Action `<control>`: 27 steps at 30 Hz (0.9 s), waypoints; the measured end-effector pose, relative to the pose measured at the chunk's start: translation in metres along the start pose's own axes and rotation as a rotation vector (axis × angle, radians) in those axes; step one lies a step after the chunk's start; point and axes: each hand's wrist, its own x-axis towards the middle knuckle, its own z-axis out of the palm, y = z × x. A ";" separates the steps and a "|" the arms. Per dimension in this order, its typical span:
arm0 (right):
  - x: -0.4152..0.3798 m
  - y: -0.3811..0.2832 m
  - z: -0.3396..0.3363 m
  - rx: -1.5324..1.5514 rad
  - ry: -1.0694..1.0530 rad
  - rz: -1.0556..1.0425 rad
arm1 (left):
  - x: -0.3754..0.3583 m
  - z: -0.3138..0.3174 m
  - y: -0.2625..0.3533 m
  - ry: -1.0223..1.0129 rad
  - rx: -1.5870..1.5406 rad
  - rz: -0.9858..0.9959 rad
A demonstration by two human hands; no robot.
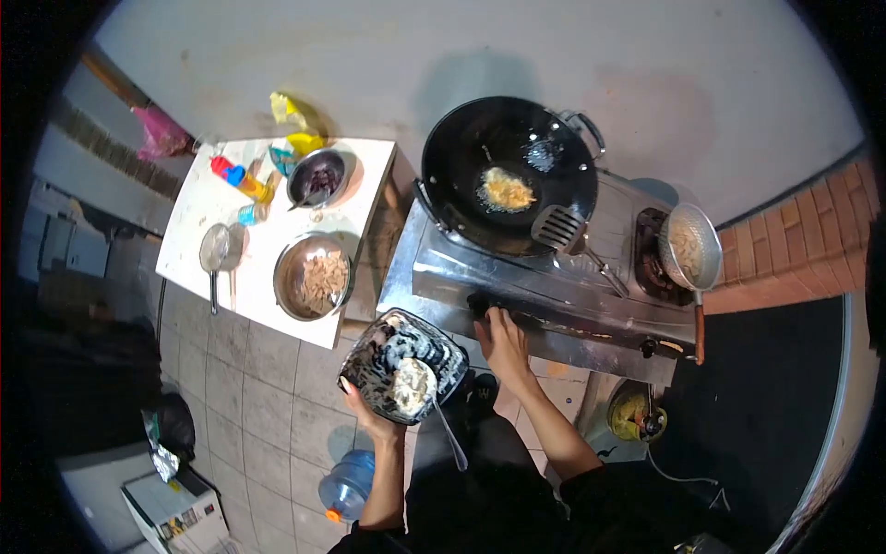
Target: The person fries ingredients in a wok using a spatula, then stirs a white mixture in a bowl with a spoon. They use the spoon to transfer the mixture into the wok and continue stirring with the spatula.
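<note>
My left hand [367,415] grips the near left side of a black square bowl [452,377], its inside smeared with white batter. A metal spoon [450,434] rests in the bowl, its head covered by a lump of batter-coated food [412,386]. At the stove's front panel, the bent fingers of my right hand [504,346] are at a black stove knob [478,303], thumb to one side; their exact contact is partly hidden. Above it, a black wok [443,166] holds a golden fritter [506,189] in bubbling oil. A slotted spatula [558,228] lies across the wok's rim.
A strainer with fried pieces [690,245] sits over the right burner. On the white table [185,263] are a bowl of pale pieces [314,277], a bowl of dark pieces [318,180], sauce bottles [247,183] and a small strainer [214,249]. A water jug [351,485] stands on the floor.
</note>
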 end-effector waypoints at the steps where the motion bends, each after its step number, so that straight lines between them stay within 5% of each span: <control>1: -0.002 0.004 0.007 -0.058 0.035 -0.063 | -0.009 -0.002 -0.005 0.026 0.007 -0.004; 6: 0.004 -0.002 0.024 -0.252 -0.079 0.093 | -0.035 -0.041 -0.049 0.080 0.112 0.011; 14: 0.014 0.004 0.034 -0.449 0.047 -0.043 | -0.058 -0.089 -0.096 0.000 0.223 0.020; 20: 0.018 0.006 0.041 -0.923 0.199 -0.302 | -0.051 -0.131 -0.101 0.015 0.278 0.058; 27: 0.027 0.006 0.044 -1.030 0.144 -0.340 | -0.043 -0.186 -0.102 -0.003 0.386 0.066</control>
